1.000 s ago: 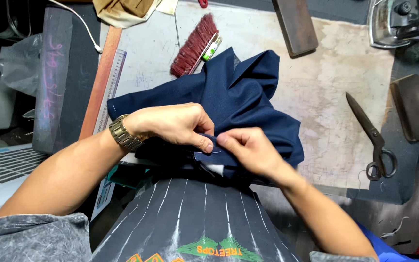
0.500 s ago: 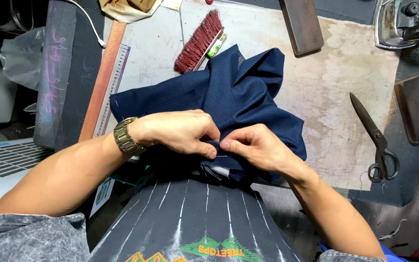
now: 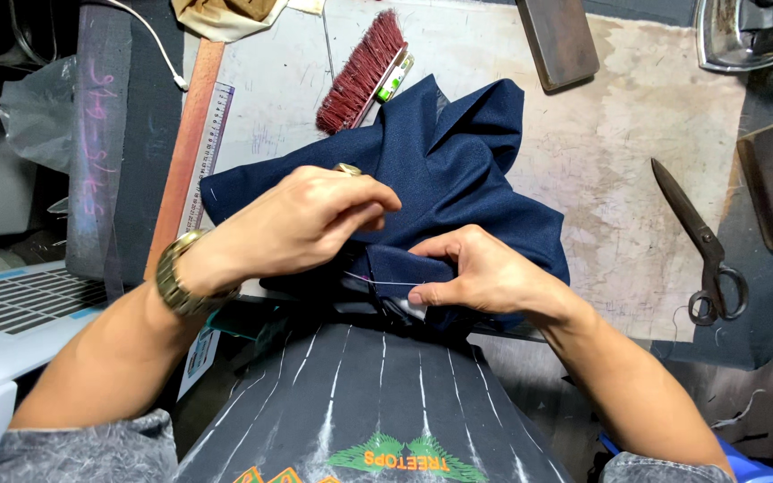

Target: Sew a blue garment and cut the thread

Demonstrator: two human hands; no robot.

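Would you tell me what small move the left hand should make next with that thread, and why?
Probably draw the left hand a little further away until the pale thread pulls snug. The thread runs taut-looking between both hands, and the right hand pins the navy fabric at its folded edge, so the cloth seems steadied.

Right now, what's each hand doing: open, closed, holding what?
Left hand: closed, fingertips pinched, apparently on the thread.
Right hand: closed, pinching the navy cloth.

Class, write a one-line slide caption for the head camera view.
Left hand and right hand draw a thread taut over navy fabric; brush and scissors lie nearby.
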